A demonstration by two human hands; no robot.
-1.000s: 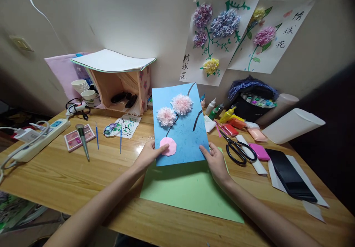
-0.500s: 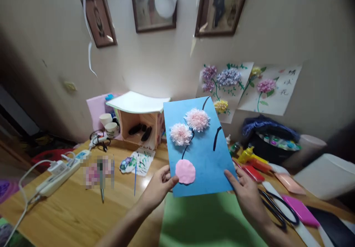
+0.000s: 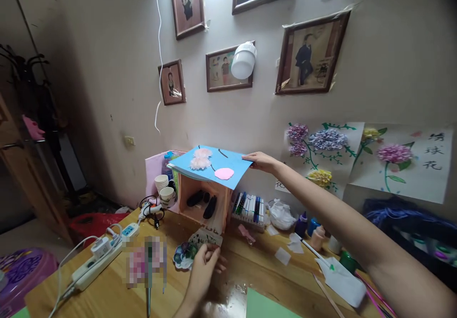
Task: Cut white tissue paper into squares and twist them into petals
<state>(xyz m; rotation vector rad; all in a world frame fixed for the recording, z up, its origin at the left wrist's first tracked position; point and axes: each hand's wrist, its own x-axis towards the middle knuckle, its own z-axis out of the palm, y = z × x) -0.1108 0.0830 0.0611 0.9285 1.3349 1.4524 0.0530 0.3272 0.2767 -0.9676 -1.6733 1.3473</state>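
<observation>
My right hand (image 3: pixel 260 161) stretches to the back and grips the right edge of a blue card (image 3: pixel 235 163) between thumb and fingers. The card lies over the pale top of a small open-fronted box (image 3: pixel 183 189). Two fluffy pale pink flowers (image 3: pixel 200 159), a flat pink round piece (image 3: pixel 224 173) and dark stem lines are on it. Low over the table, my left hand (image 3: pixel 207 261) has its fingers curled together beside a paint palette (image 3: pixel 183 256) and a paint-stained paper (image 3: pixel 210 236). What its fingers hold, if anything, I cannot make out.
A power strip (image 3: pixel 107 256) with cords runs along the left. Paper cups (image 3: pixel 166 196) stand left of the box, markers (image 3: pixel 249 206) and paint bottles (image 3: pixel 317 236) to its right. A green sheet (image 3: pixel 269 306) lies at the front. Flower pictures (image 3: pixel 330 139) hang behind.
The blue card went from both hands in front of me to the box top, now in my right hand alone. My left hand let go and moved beside the palette. The view shifted up and left.
</observation>
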